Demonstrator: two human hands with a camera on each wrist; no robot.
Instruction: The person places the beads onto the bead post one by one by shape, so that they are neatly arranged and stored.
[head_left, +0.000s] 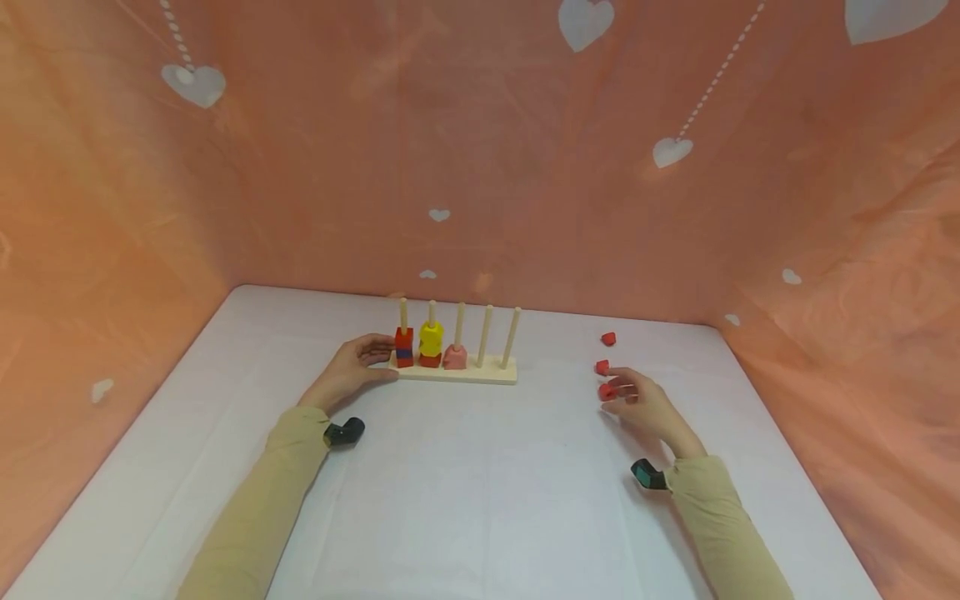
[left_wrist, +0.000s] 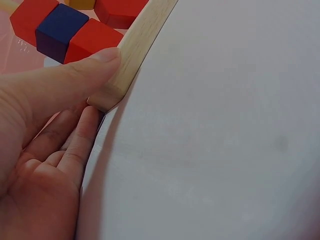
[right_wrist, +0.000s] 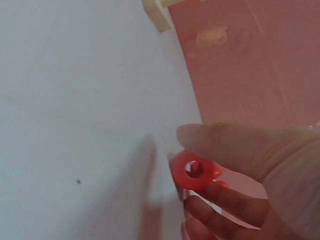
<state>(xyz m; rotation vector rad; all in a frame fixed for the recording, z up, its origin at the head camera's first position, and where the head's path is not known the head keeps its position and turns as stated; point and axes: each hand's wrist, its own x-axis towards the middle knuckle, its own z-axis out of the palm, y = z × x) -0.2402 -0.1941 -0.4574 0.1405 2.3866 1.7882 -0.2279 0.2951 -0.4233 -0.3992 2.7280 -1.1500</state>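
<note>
A wooden peg stand (head_left: pixel 480 374) with upright pegs sits toward the far side of the table. Its leftmost peg carries a blue block (left_wrist: pixel 61 29) between two red blocks (head_left: pixel 404 335). Yellow pieces (head_left: pixel 431 339) top a red one on the second peg, and a pink piece (head_left: pixel 454 358) sits on the third. My left hand (head_left: pixel 351 371) grips the base's left end, thumb over its front edge. On the right, my right hand (head_left: pixel 641 404) surrounds a red bead (right_wrist: pixel 194 170) with a hole; its fingers are beside the bead, and the thumb looks slightly apart from it.
Two more red pieces, a nearer one (head_left: pixel 602 367) and a farther one (head_left: pixel 608 339), lie beyond the right hand. A white cloth (head_left: pixel 480 500) covers the table. Orange-pink curtains (head_left: pixel 480 167) with hearts hang behind and at both sides.
</note>
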